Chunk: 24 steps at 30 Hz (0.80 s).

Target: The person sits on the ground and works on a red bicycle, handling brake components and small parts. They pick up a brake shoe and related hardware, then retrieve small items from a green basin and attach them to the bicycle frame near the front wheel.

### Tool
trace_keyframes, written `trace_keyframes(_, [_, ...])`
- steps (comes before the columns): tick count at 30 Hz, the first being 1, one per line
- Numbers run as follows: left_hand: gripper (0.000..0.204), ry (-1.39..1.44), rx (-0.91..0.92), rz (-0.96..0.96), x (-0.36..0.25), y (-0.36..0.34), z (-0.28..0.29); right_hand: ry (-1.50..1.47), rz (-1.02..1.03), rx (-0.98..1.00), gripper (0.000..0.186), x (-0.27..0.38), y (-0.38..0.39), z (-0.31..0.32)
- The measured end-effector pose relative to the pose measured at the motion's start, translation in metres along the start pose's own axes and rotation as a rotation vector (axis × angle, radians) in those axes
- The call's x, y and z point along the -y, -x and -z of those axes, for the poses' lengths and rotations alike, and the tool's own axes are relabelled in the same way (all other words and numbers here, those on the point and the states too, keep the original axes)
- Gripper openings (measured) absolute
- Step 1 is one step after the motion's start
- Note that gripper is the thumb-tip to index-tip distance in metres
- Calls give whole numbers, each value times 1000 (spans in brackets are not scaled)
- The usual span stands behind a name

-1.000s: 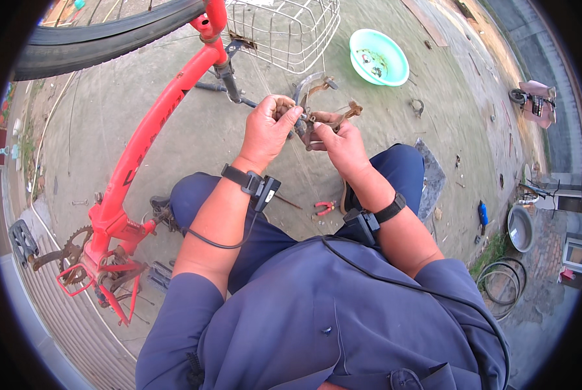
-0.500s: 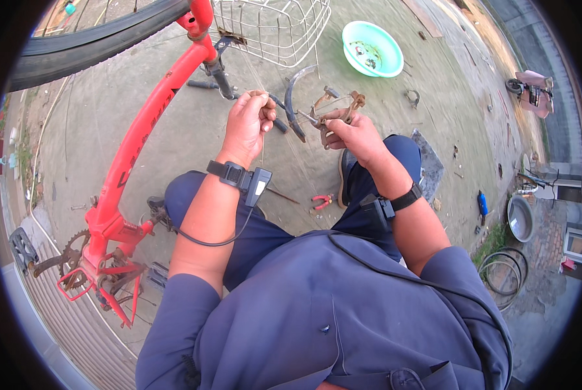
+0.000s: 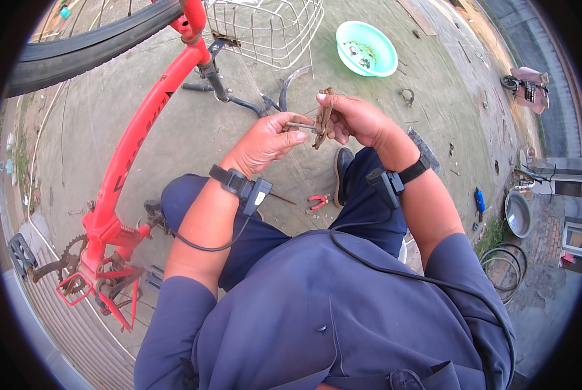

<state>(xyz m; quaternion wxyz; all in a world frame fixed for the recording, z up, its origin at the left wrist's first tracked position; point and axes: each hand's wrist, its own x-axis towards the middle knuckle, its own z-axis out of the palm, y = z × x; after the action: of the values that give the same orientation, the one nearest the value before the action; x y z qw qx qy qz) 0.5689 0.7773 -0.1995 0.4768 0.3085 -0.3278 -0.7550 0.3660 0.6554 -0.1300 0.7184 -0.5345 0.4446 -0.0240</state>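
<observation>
My right hand [image 3: 361, 122] grips a rusty metal part that looks like a bicycle brake caliper [image 3: 323, 123], with the thumb at its upper end and fingers curled behind it. A thin bolt [image 3: 300, 125] sticks out of the caliper toward the left. My left hand [image 3: 264, 141] closes on that bolt, its thumb below and fingers above; its fingertips partly hide the bolt's end. Both hands meet in front of me above my knees. Beyond them on the ground lies a curved dark strip like a mudguard piece [image 3: 289, 88].
A red bicycle frame [image 3: 130, 149] stands at left, with a black tire [image 3: 89, 55] and a white wire basket [image 3: 271, 32]. A mint-green basin [image 3: 385, 49] sits beyond my hands. Red-handled pliers [image 3: 318, 202] lie between my feet; a blue bottle [image 3: 479, 200] is at right.
My left hand has moved right and come onto the bolt. My right hand has turned the caliper more upright and brought it slightly left.
</observation>
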Motion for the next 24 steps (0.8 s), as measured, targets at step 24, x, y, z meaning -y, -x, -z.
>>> trace_keyframes(24, [28, -78, -398, -21, 9, -8, 1, -90, 171, -326, 35, -39, -6, 36])
